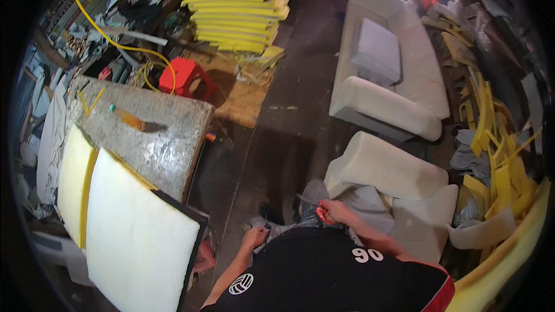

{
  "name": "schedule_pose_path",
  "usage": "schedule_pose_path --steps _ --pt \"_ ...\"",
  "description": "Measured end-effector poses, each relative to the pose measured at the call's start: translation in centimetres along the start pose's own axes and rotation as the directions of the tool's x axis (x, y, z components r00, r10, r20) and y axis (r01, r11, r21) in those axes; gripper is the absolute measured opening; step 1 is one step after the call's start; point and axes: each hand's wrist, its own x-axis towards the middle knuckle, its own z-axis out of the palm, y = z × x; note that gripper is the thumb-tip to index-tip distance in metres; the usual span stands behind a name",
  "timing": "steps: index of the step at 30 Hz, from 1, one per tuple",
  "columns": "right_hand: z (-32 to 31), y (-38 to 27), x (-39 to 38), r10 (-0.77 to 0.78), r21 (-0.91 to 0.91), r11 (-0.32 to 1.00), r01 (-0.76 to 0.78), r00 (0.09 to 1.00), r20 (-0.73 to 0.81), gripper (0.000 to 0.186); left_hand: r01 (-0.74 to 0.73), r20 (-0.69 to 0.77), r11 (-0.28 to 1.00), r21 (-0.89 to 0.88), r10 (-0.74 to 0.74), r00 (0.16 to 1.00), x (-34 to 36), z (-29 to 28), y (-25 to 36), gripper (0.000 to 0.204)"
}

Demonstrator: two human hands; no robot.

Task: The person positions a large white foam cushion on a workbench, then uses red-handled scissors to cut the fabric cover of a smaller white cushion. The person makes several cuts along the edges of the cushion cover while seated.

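My right hand (330, 210) grips red-handled scissors (322, 215), the metal blades pointing left and up over my grey trouser leg (315, 190). My left hand (255, 236) is low by my other leg, fingers curled near the front of my body; whatever they might hold is too small to make out. Beside me on the right sits a cream upholstered seat (421, 219) with a grey piece (361, 202) on it. To my left, white and yellow foam panels (139, 231) lie on a worn grey worktable (167, 144), along with a bottle of amber liquid (130, 118).
A cream sofa (425, 92) with a loose cushion (376, 52) stands ahead on the right, past dark flooring (289, 127). Stacked yellow foam (228, 11), a red stool (176, 81) and a yellow hose (133, 48) are at the back left. Foam scraps (491, 138) pile along the right side.
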Motion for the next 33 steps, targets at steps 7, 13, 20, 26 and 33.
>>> schedule_pose_path --steps 7,13,20,26,33 --pt "-0.5 -10.7 4.3 -0.051 -0.791 0.303 0.532 0.838 0.544 0.024 0.120 -0.103 0.987 -0.110 -0.131 0.986 2.2 -0.4 3.8 0.032" --pt "-3.5 -13.6 13.3 0.223 -0.783 0.318 0.535 0.760 0.610 0.032 0.235 -0.146 0.920 -0.313 -0.291 0.946 1.7 1.4 6.4 0.032" --pt "-6.4 -19.4 16.3 0.214 -0.736 0.199 0.647 0.704 0.677 0.038 0.145 -0.211 0.959 -0.242 -0.198 0.957 4.1 0.5 10.5 0.030" --pt "-9.1 -23.4 17.1 0.194 -0.748 0.190 0.636 0.723 0.663 0.039 0.101 -0.327 0.953 -0.285 -0.196 0.924 9.5 0.4 10.8 0.035" --pt "-11.1 -24.1 19.6 0.174 -0.837 0.215 0.503 0.824 0.539 0.032 0.071 -0.292 0.969 -0.237 -0.141 0.946 13.6 -6.0 18.4 0.044"
